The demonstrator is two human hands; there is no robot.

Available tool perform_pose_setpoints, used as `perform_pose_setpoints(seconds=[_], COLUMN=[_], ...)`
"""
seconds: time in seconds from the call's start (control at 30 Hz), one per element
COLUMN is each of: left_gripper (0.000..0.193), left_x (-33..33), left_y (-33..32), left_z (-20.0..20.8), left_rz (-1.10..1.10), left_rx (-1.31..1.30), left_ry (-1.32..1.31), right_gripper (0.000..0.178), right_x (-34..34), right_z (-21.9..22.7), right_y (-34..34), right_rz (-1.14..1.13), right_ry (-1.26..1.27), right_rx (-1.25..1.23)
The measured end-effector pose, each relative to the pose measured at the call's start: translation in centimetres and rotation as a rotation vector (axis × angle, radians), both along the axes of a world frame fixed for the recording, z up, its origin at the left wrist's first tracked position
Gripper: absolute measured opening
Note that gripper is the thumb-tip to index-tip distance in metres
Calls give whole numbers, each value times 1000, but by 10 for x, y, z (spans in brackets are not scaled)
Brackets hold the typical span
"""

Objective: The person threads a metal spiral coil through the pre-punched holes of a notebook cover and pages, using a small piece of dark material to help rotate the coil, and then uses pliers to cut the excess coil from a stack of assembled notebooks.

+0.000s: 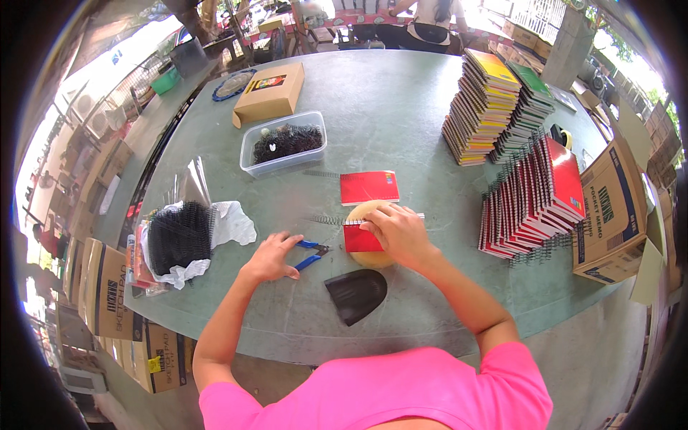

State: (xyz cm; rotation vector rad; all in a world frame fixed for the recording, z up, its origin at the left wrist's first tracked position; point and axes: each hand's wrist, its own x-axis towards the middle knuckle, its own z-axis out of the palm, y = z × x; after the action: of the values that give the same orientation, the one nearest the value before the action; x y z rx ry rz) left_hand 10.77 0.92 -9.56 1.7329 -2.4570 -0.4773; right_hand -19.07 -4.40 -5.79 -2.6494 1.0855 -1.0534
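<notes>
My right hand point(400, 233) is closed over the top of a small red notebook point(356, 239), which lies on a round tan disc point(367, 210). A loose wire coil point(326, 220) sticks out leftward from the notebook's upper edge. My left hand point(274, 256) has its thumb and fingers spread around the handle ends of blue-handled cutting pliers point(309, 255); they lie on the table with their jaws toward the notebook. Just beyond the disc rests another red notebook point(369, 188), a coil projecting from its left side. Nearer me is a black curved piece point(356, 296).
A clear plastic tub point(251, 168) of black coils stands beyond my left hand, before a cardboard box point(269, 93). More coils point(180, 236) lie on white wrapping at left. Red notebooks point(527, 201), yellow-topped notebooks point(481, 107) and an open carton point(609, 211) occupy the right.
</notes>
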Motion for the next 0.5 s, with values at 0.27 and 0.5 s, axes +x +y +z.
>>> perform_pose_setpoints(seconds=[0.27, 0.5], left_gripper=[60, 32], left_x=[-31, -36], left_y=[19, 34], left_z=[13, 45], left_rz=[95, 141], left_rx=[180, 71], left_ry=[-275, 27], right_gripper=[17, 17], right_x=[-5, 1], right_z=[9, 0], right_y=[1, -4], right_rz=[-64, -78], right_ry=[26, -43], right_rx=[122, 70])
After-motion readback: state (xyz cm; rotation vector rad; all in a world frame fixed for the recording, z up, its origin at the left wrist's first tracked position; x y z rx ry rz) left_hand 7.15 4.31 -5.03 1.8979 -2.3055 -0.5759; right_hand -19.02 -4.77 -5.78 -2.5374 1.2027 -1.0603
